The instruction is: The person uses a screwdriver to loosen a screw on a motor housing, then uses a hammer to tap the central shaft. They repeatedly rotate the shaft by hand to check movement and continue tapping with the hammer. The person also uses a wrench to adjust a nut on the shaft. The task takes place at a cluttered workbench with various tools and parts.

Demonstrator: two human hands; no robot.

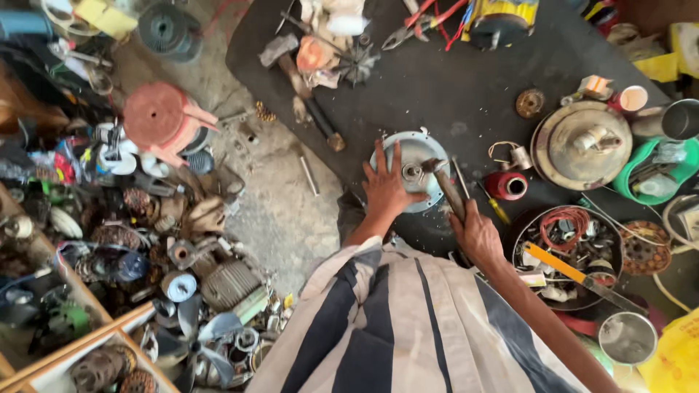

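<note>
Motor end cover (pixel 421 156): round, pale grey metal plate, flat on the dark workbench (pixel 451 87), near the bench's front edge, right in front of the person; small tabs around its rim, a shiny bearing hub at the centre.
Left hand (pixel 386 191): flat on the cover's left half, fingers spread wide, palm pressing down, not curled around anything.
Right hand (pixel 477 234): fist wrapped tight around the wooden handle of a hammer (pixel 445 185).
Hammer: handle runs up and left from the fist, dark metal head sits right at the cover's central hub; touching or just above, cannot tell.
Screwdriver (pixel 495 207): yellow-handled, lying on the bench just right of the hammer handle.
Red spool (pixel 507 185): squat, open-topped, just right of the cover.
Round pan of parts (pixel 539 244): right of the right hand, full of red wire coil and small pieces, with an orange-handled blade lying across it.
Second hammer (pixel 298 80): up and left on the bench, well apart from the hands, untouched.
Fan impeller (pixel 357 64): small dark finned wheel at the bench's far side.
Floor to the left: red plastic stool (pixel 162 116) on concrete, and a heap of motor windings and fan blades (pixel 200 338).
Clothing: striped sleeveless shirt (pixel 393 327), pale with dark bands, fills the lower middle.
</note>
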